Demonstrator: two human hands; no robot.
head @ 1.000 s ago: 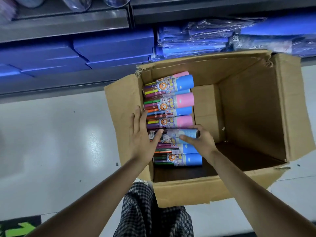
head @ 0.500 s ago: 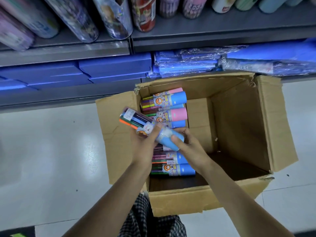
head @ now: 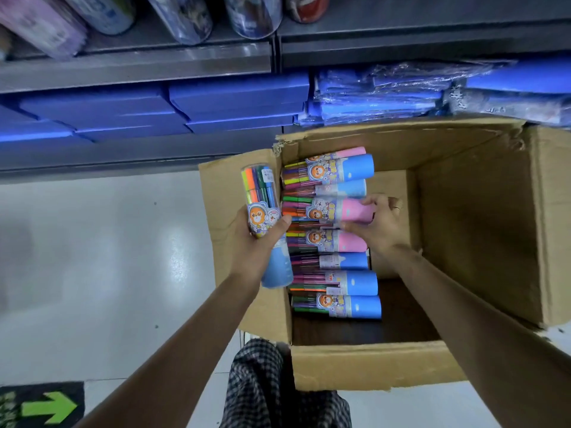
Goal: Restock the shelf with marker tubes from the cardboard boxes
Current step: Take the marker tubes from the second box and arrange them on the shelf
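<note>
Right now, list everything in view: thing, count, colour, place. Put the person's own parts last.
Cardboard box: one, brown, open, on the floor below the shelves.
Marker tubes in the box: about eight visible, clear with blue or pink ends, stacked lying down against the box's left wall.
Held marker tube: one, blue-ended, outside the box over its left flap.
Pink-ended tube: one, mid-stack, being gripped.
Flat blue boxes: several, lower shelf, left.
Blue wrapped packs: a stack, lower shelf, right.
Tubes on upper shelf: about five, mixed colours, top left.
Green arrow: one, floor mat, bottom left.
Checked garment: dark, bottom centre.
Left hand: holds the blue-ended tube.
Right hand: grips the pink-ended tube.
</note>
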